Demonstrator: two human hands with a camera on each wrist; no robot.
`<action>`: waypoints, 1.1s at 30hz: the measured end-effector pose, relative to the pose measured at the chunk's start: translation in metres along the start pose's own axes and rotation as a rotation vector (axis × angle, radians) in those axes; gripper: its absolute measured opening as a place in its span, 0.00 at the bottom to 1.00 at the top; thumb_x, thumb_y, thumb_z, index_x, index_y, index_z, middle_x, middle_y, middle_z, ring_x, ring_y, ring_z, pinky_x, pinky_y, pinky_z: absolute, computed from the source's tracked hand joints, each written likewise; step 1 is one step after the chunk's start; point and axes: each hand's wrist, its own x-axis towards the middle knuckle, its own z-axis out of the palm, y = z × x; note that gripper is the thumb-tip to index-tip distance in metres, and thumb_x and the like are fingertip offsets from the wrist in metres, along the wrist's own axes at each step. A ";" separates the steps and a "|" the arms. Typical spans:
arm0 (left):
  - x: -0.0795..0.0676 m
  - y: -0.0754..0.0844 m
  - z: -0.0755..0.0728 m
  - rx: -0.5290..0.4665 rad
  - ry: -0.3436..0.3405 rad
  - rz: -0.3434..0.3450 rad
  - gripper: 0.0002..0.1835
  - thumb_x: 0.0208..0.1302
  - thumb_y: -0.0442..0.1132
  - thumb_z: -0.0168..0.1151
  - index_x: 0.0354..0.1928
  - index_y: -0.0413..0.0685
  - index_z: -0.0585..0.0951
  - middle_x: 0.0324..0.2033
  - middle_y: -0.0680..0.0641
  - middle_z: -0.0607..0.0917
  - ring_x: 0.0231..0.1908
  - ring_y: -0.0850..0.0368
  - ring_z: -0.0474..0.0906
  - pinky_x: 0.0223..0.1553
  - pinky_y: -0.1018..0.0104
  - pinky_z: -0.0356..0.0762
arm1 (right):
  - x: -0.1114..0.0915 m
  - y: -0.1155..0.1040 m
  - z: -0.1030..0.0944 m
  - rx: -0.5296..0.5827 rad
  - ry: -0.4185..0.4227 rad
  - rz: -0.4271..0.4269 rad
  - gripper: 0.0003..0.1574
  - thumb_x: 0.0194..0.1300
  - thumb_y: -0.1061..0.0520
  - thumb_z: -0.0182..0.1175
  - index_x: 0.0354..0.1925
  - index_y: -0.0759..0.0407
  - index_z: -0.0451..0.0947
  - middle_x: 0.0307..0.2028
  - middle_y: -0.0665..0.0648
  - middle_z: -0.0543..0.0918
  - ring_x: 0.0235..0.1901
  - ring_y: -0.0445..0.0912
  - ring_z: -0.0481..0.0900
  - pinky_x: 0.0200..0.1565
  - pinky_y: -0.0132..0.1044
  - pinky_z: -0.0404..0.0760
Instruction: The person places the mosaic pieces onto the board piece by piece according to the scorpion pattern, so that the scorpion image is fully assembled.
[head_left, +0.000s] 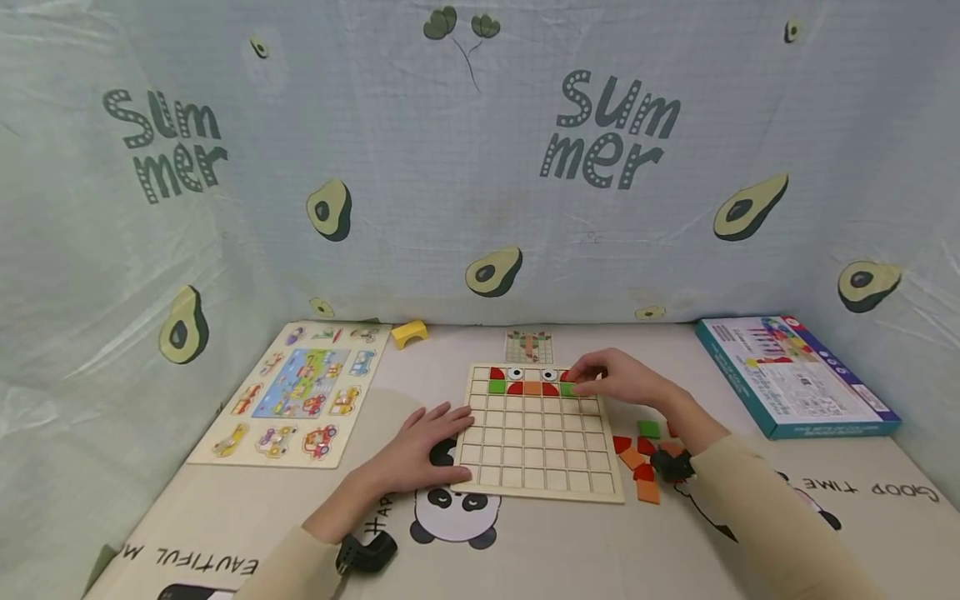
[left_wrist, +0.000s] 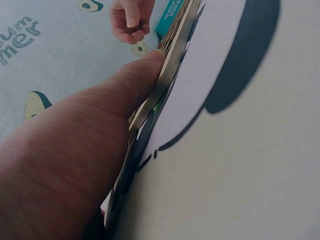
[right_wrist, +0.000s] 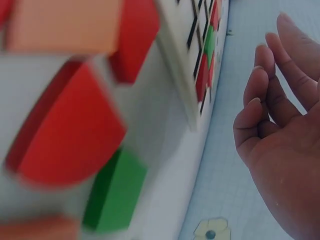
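On the mid-frame board [head_left: 534,458], only top rows have tiles [head_left: 532,388]; left hand [head_left: 423,446] lies released, right hand's [head_left: 613,377] grip I can't tell.

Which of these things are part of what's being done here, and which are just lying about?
Seemingly part of the job:
board
pieces set in it
loose pieces to its right
small grid card behind it, perhaps the pattern

Apparently just lying about:
puzzle
yellow block
box

A yellow block [head_left: 409,334] sits just beside a vehicle puzzle board [head_left: 300,454].
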 end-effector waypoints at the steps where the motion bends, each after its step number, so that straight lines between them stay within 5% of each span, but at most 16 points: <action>1: 0.000 0.000 0.000 0.002 0.002 0.000 0.43 0.63 0.63 0.66 0.74 0.50 0.69 0.75 0.49 0.64 0.76 0.43 0.49 0.72 0.37 0.39 | -0.003 0.001 -0.001 -0.011 0.003 0.008 0.12 0.68 0.57 0.67 0.46 0.63 0.84 0.37 0.51 0.83 0.37 0.49 0.76 0.42 0.42 0.76; 33: -0.001 0.000 -0.002 0.003 0.001 0.014 0.42 0.63 0.62 0.67 0.74 0.49 0.69 0.75 0.48 0.64 0.76 0.42 0.49 0.72 0.37 0.39 | -0.079 0.039 -0.021 -0.053 -0.064 0.165 0.15 0.66 0.55 0.69 0.48 0.61 0.82 0.38 0.53 0.80 0.37 0.50 0.75 0.34 0.36 0.79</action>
